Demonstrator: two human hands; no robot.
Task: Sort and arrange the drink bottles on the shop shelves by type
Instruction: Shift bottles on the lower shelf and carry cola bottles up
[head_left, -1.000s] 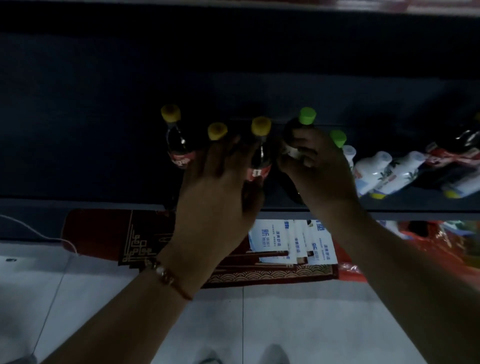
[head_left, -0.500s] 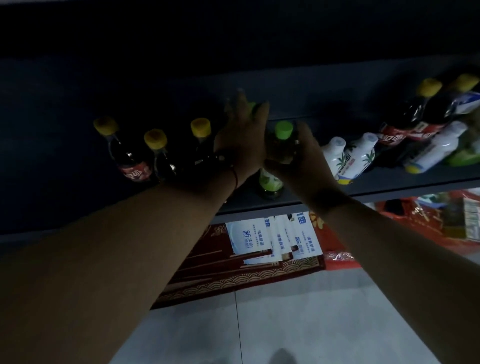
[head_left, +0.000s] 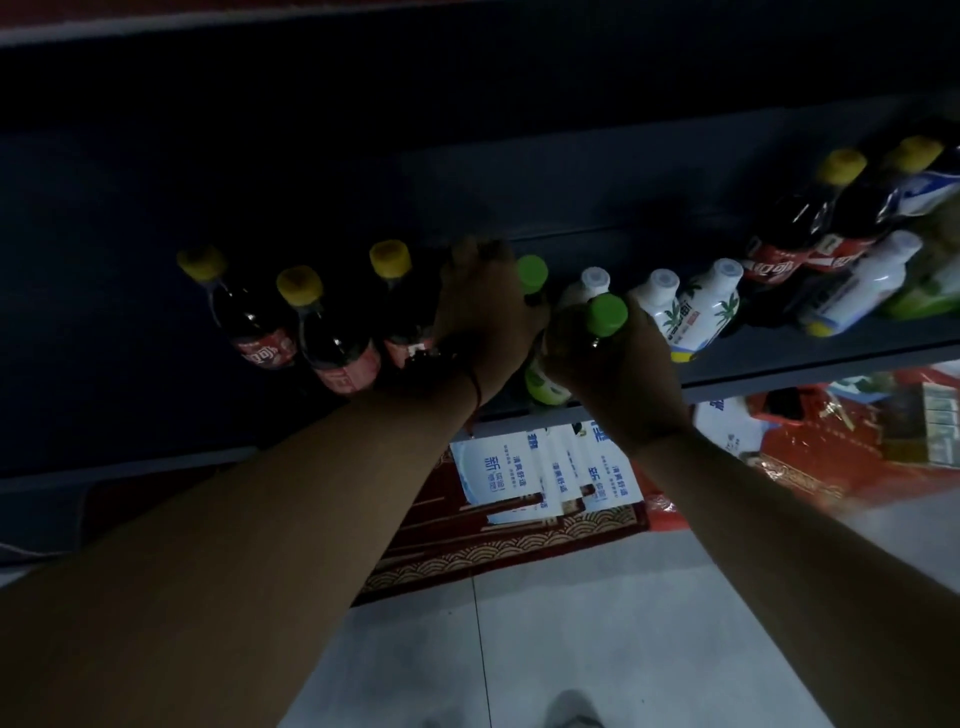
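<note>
Head view: right hand (head_left: 618, 374) grips a green-cap bottle (head_left: 605, 314) beside the white bottles (head_left: 675, 306) — left hand (head_left: 488, 312) holds another green-cap bottle (head_left: 532, 274), grouping greens together.

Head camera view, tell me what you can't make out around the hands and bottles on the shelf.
- Left hand: fingertips lost in the dark; whether it grips a bottle is unclear.
- Rear green-capped bottle: body hidden by that hand.
- Right hand covers the front green-capped bottle label.
- Far-right bottles: cut by the frame edge.
</note>
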